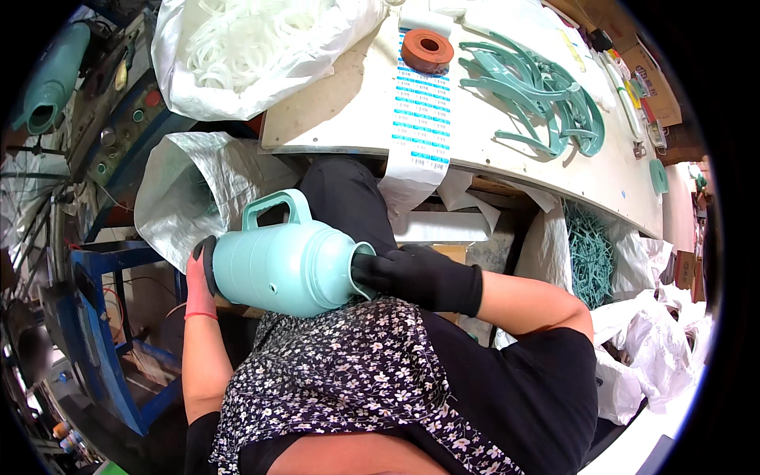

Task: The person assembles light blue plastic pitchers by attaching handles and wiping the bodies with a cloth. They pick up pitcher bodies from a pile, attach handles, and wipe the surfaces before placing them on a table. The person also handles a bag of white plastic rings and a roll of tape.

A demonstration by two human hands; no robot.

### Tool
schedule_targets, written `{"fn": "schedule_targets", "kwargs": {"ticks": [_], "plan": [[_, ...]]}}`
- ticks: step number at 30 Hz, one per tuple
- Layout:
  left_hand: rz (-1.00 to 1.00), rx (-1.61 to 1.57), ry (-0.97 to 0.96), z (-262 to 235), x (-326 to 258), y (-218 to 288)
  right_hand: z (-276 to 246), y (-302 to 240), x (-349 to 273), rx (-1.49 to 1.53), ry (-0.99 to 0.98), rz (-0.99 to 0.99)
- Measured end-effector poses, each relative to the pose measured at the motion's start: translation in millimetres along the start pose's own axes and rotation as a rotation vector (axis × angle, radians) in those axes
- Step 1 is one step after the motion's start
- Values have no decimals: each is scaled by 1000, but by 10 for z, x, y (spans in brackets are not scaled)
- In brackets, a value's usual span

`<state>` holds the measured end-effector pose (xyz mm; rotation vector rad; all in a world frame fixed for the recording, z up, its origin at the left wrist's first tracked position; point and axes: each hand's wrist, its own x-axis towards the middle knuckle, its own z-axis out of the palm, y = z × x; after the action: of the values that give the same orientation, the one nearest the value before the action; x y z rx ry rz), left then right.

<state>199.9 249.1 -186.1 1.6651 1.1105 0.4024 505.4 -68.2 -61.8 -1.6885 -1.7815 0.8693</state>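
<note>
A mint-green thermos jug casing (273, 265) lies on its side across my lap, its looped handle pointing up and away from me. My left hand (203, 271), in a glove with a dark finger part and a pinkish palm, holds the base end. At the flared mouth on the right, my right hand (416, 277) in a black glove has its bunched fingers reaching into the opening. Their tips are hidden inside, so I cannot see what they grip. A small hole shows in the casing's side.
On the table (340, 119) lie a brown tape roll (427, 51), a label strip (422, 119) and several green handles (546, 91). A white sack of clear rings (237, 47) stands far left; a sack of green strips (590, 253) is right. A blue metal frame (99, 332) stands left.
</note>
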Motion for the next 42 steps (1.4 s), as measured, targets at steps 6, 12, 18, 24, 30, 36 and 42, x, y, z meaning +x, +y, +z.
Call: {"fn": "schedule_targets", "kwargs": {"ticks": [6,12,18,24,30,36,42], "plan": [[231,494,29,-384,49,-115,-119,283,62,-36,134,-30],[232,-266,392,-1504,175,859,-405,1400,21,-622,837,132],[502,22,320,-1526,-151,2173,-318,1677,187,-427,917,170],[482,-23,170,-1034,294,1912,-379,1690,196,-375,877,220],[514,-27,171,-864,216,2018,-476,1420,277,-462,742,421],[564,-26,216,-1208,133,1748,-384,923,272,-464,851,159],[637,123,92,-775,-141,2493,-731,-693,1341,702,285,-48]]}}
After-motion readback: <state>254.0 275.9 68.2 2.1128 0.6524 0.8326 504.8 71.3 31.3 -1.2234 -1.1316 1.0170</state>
